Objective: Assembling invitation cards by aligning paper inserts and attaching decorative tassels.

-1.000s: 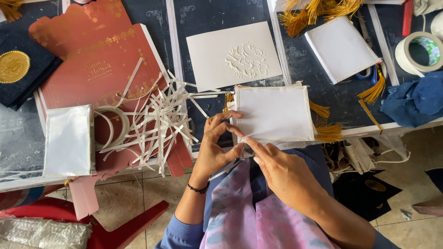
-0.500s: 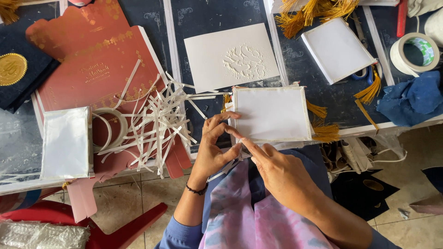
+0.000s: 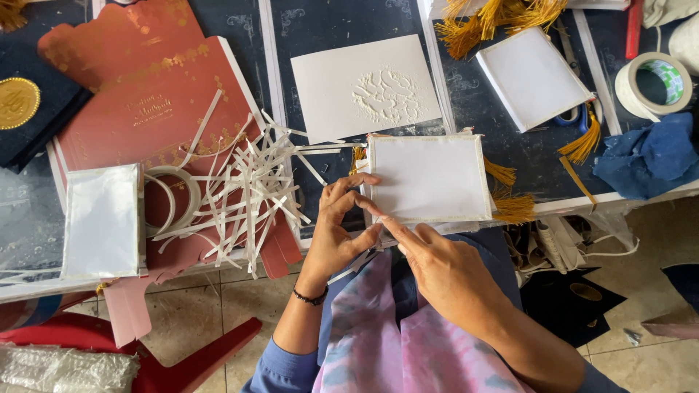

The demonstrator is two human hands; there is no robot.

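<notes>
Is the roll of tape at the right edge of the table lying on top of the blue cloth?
No, the tape roll lies on the table just above the blue cloth.

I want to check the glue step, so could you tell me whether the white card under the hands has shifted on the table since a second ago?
No. The white card keeps its place just below the embossed sheet.

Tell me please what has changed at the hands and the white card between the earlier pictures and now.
Almost nothing visibly changed. The left hand and the right hand stay pinched at the near left corner of the white rectangular card, only their fingertips shifting slightly. The card, the heap of white paper strips and the red printed folder lie as before.
</notes>
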